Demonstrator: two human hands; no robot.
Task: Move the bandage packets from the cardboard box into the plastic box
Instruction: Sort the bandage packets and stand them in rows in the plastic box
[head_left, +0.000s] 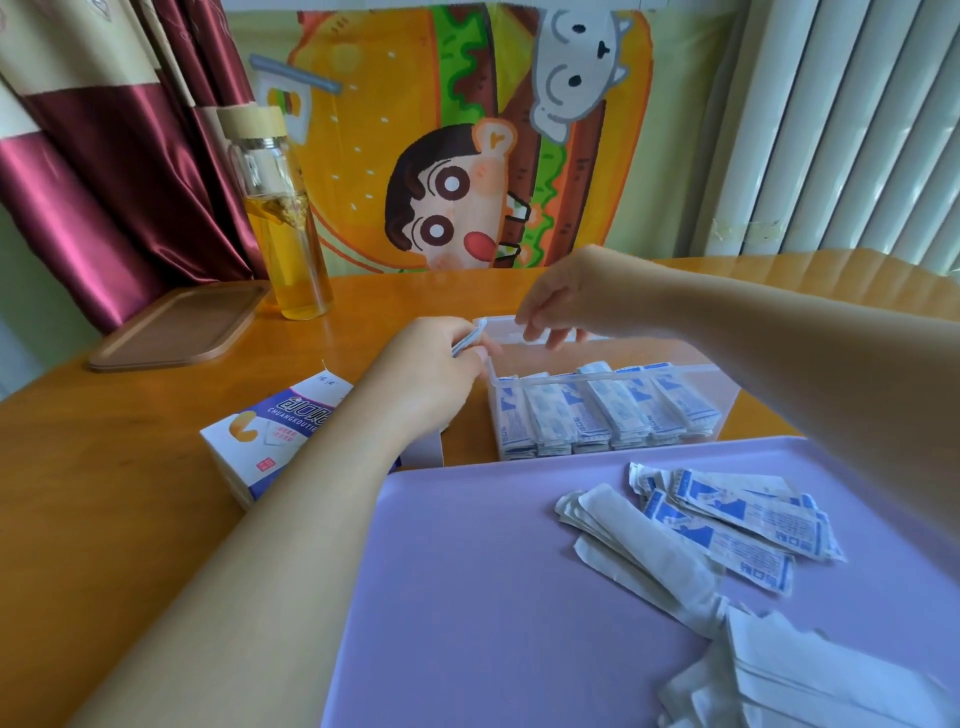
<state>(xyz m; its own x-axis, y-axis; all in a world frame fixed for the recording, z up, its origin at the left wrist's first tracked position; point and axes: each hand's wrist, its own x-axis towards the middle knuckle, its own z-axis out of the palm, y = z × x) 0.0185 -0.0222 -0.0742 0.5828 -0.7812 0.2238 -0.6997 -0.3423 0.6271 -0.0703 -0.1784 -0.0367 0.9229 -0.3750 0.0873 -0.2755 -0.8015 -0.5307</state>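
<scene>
The clear plastic box (727, 396) stands beyond the purple tray (467, 571), with bandage packets (597, 410) on edge in a row inside it. Its clear lid (498, 328) is raised at the back-left. My left hand (431, 369) pinches the lid's left corner. My right hand (556, 301) curls its fingers over the lid's far edge. The white-and-blue cardboard box (270, 431) lies to the left, partly under my left forearm. More loose packets (727, 519) are scattered on the tray's right side.
A glass bottle (291, 234) of yellow liquid and a brown wooden tray (176, 327) stand at the back left of the wooden table. A cartoon cloth, a curtain and a radiator lie behind the table.
</scene>
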